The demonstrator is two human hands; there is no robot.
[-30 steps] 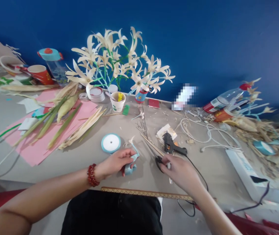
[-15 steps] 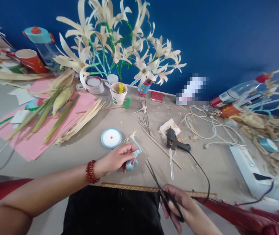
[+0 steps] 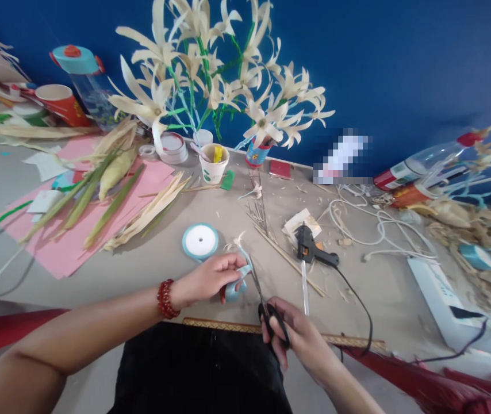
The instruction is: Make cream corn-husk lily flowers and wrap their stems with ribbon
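Note:
My left hand [image 3: 211, 279], with a red bead bracelet at the wrist, pinches a light blue ribbon [image 3: 234, 289] that hangs in a loop below the fingers. A small pale husk flower [image 3: 240, 238] with a blue stem extends just beyond the fingertips. In my right hand [image 3: 288, 328] are black-handled scissors [image 3: 254, 282], their blades pointing up and reaching beside the ribbon near the stem's lower end. Whether the blades touch the ribbon I cannot tell. Behind my left hand lies a white ribbon spool [image 3: 200, 240] with a blue rim.
A black glue gun [image 3: 310, 247] lies right of the scissors, its cord running to the table edge. Thin sticks [image 3: 288, 259] lie beside it. Pink paper [image 3: 56, 253] with husks is at left. Husk flowers [image 3: 202, 75] stand in cups at the back. A white power strip [image 3: 435, 293] is at right.
My right hand has brought the scissors up and left, so the blades are now beside the ribbon. My left hand keeps its pinch; the whole view has shifted slightly.

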